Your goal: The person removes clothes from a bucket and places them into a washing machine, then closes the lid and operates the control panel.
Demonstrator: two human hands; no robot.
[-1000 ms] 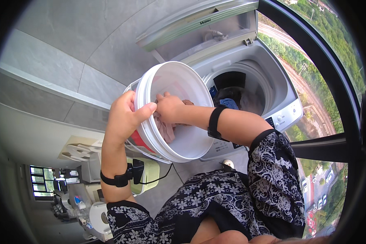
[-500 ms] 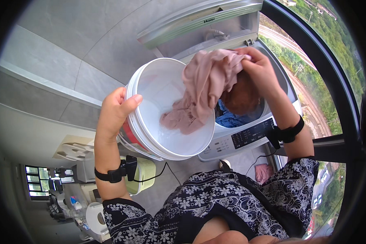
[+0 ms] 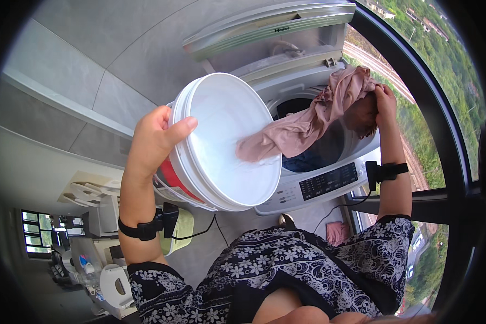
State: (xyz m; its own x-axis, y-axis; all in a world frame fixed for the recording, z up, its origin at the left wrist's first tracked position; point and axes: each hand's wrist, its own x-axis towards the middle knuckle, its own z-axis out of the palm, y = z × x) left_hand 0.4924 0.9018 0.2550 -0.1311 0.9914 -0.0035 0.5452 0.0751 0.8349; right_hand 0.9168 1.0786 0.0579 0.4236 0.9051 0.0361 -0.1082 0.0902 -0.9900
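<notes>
My left hand [image 3: 159, 137] grips the rim of a white bucket [image 3: 216, 124], thumb over the inside edge, and the bucket is tipped toward the washing machine. Pinched in my right hand [image 3: 384, 105] is a dusty-pink cloth garment [image 3: 313, 121], stretched from above the drum down into the bucket's mouth. A brown piece of cloth [image 3: 360, 116] hangs beside it, just under my right hand; whether I hold it too I cannot tell. Below, the open top-loading washing machine [image 3: 316, 186] has dark laundry [image 3: 308, 161] in its drum, partly hidden by the pink garment.
The machine's raised lid [image 3: 270, 32] stands at the back. A window with a dark frame [image 3: 416, 70] runs along the right. On the floor are a light-green basket [image 3: 178, 232] and a pink cloth [image 3: 337, 233]. A cluttered counter [image 3: 102, 270] is at the lower left.
My right hand has moved right, drawing the pink garment further out of the bucket and over the drum. More of the drum's opening shows. The left hand keeps hold of the bucket.
</notes>
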